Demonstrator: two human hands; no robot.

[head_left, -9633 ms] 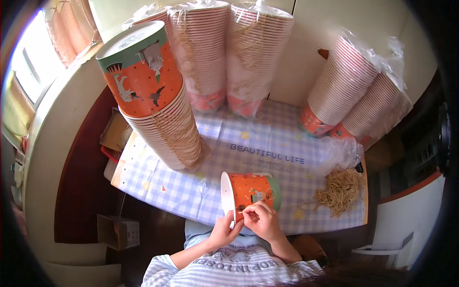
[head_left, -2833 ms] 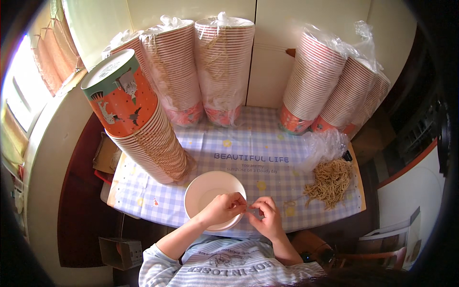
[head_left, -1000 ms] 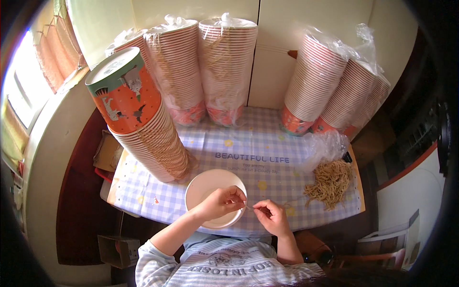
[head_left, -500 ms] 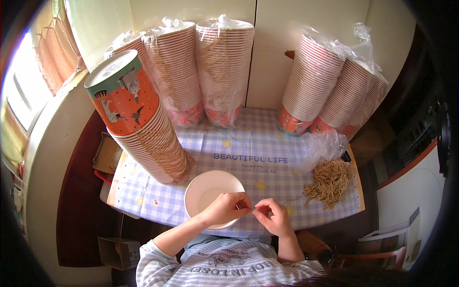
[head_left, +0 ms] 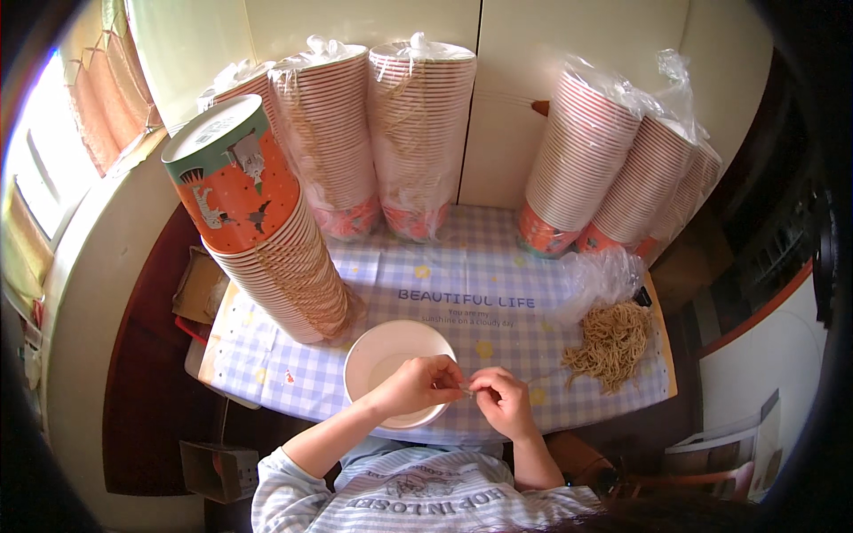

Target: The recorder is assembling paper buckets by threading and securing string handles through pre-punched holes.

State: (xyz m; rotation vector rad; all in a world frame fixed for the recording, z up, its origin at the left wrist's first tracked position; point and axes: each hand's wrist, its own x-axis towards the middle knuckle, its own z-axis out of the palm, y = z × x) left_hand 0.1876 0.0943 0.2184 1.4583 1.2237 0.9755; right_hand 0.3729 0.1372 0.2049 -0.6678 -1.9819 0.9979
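My left hand [head_left: 421, 384] reaches over the near right rim of a white round paper tub [head_left: 362, 364], its fingertips pinched together. Close beside it, just right of the tub, my right hand [head_left: 505, 403] pinches too, with its fingertips almost meeting the left ones. Something small and thin seems to be between the fingertips, but it is too fine to make out. The tub stands upright with its mouth up, and its inside looks pale and bare. To the right lies a tangled heap of tan cords [head_left: 611, 346].
A tall stack of nested paper tubs [head_left: 283, 286], topped by an upturned orange and green tub [head_left: 240, 191], leans at the left. Bagged tub stacks [head_left: 418, 142] line the back, with more bagged stacks [head_left: 582, 160] at back right. Crumpled clear plastic [head_left: 600, 280] lies on the checked tablecloth [head_left: 293, 382].
My right hand has turned slightly, its fingers curling in closer to the left fingertips. The left hand stays nearly in place. The whole view has shifted down a little.
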